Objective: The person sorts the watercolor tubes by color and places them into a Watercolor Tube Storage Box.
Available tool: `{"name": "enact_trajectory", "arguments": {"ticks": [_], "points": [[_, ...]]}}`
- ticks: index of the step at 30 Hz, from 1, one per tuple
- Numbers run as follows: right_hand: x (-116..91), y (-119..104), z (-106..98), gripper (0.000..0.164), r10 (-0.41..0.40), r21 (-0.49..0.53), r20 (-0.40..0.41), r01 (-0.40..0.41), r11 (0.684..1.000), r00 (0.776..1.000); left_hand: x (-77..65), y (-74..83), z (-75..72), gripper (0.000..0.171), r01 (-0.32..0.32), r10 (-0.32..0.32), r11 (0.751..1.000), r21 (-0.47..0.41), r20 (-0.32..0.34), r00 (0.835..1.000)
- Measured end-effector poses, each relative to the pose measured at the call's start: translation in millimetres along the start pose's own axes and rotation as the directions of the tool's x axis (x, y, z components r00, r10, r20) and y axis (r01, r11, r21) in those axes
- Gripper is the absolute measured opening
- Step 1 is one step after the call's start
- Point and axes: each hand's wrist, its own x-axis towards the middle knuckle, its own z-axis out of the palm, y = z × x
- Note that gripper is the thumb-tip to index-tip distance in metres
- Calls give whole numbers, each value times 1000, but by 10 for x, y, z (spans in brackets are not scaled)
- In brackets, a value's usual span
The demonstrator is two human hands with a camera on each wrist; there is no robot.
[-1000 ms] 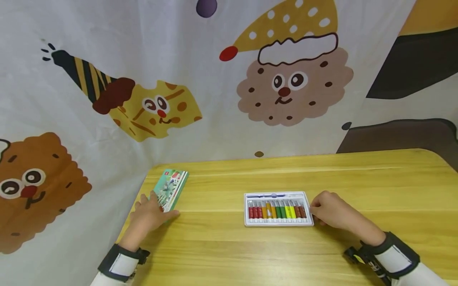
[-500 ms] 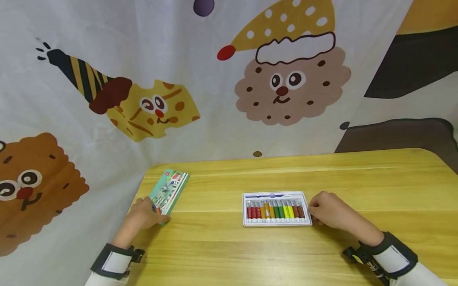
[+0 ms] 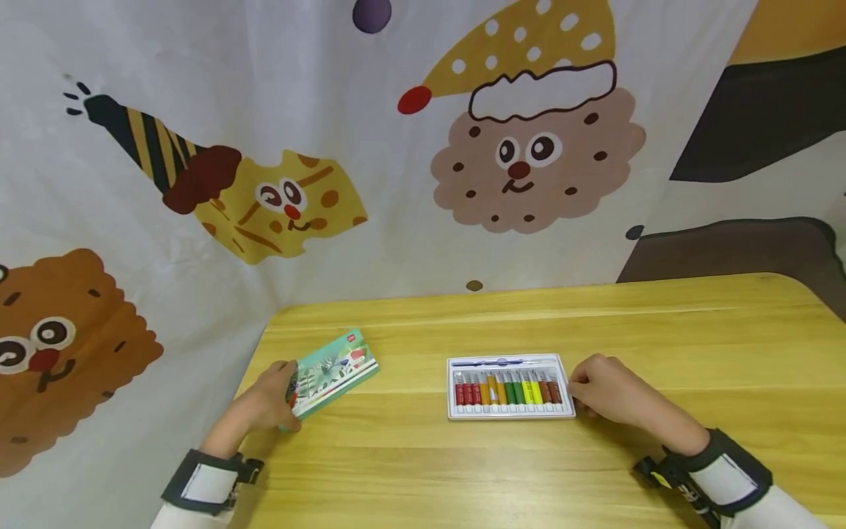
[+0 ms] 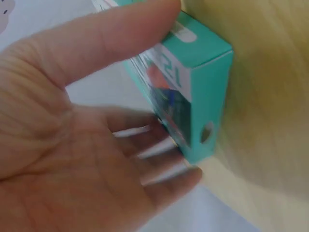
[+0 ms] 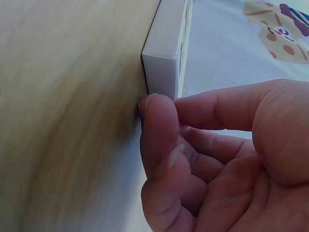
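Note:
A flat green cardboard box (image 3: 333,371) with plant pictures lies slanted on the left of the table. My left hand (image 3: 261,400) holds its near left end; in the left wrist view the thumb lies along one side of the box (image 4: 211,96) and the fingers along the other. Right of the middle is a white plastic tray (image 3: 512,416) with several paint tubes (image 3: 499,389) in red, orange, green, yellow and brown, and a thin blue paintbrush (image 3: 485,363). My right hand (image 3: 608,389) pinches the tray's right edge between thumb and curled fingers, as the right wrist view shows.
The yellow wood-grain table (image 3: 410,477) spreads around both items. A pale cloth (image 3: 396,257) with cartoon prints hangs behind it and along its left side. Each wrist wears a black-and-white strap (image 3: 730,474).
My left hand has drawn back along the box to its near end and turned it, the far end swinging right. The right hand and tray stay in place while the view shifts slightly.

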Motion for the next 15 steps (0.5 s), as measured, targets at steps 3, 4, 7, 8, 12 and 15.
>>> {"name": "enact_trajectory", "arguments": {"ticks": [3,4,7,8,12,15], "points": [[-3,9,3,17,4,1,-2,-4,1000,1000,11,8,8,120,-56,56,998,-5,-4,998],[-3,11,4,17,5,1,-2,-5,1000,1000,10,7,14,119,-71,71,997,-5,-2,997],[-3,18,8,17,7,1,-6,-7,1000,1000,16,-2,31,118,-110,110,994,3,-5,994],[-3,18,9,16,8,0,-6,-8,1000,1000,20,-3,34,117,-125,125,992,10,-7,992],[-2,15,13,16,3,0,-8,-3,1000,1000,23,4,46,108,-174,174,984,27,-11,985],[4,16,15,16,-5,0,-9,5,1000,1000,23,24,64,97,-206,206,978,37,-13,978]]}}
